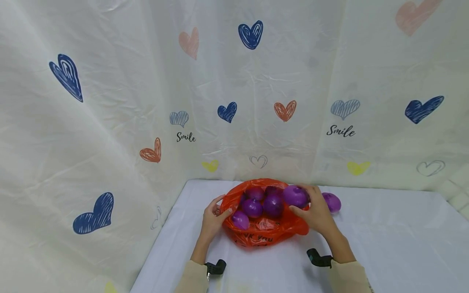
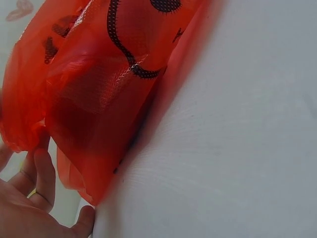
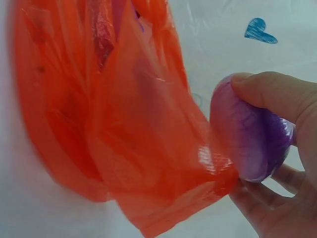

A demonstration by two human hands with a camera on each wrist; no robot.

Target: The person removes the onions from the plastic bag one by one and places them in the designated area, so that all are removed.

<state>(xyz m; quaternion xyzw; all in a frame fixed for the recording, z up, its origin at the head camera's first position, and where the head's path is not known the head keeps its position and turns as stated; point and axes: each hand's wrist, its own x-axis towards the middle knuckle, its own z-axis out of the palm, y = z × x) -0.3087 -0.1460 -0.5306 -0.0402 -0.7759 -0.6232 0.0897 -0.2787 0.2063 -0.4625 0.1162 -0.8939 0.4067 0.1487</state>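
Where the two sleeves (image 1: 192, 278) come in at the near side, the left hand (image 1: 212, 219) lies left of the bag (image 1: 264, 240) and the right hand (image 1: 318, 211) lies right of it. The left hand grips the bag's left rim between thumb and fingers. The right hand is clamped round the held onion (image 1: 296, 196), its thumb on the near side and a finger over the far side.

Across the bag, the mouth faces up, its long axis running left to right, from hand to hand. Within it sits the pile (image 1: 272, 204) of purple onions. What matters most, I judge, is how the held onion stands to that mouth: it is at the far right part of it, left of the right palm, with the pile to its left. The right hand is much the nearer; the left is across the mouth. In the right wrist view the plastic meets its lower edge; whether it is above the rim or within, I cannot tell.

From that view it looks longer one way, upright with a slight tilt; from the head, nearly round. No clear stem or root end shows, so its pointing is uncertain.

Just beyond the right hand, the loose onion (image 1: 331, 202) rests on the table (image 1: 388, 236), before the curtain (image 1: 249, 81).
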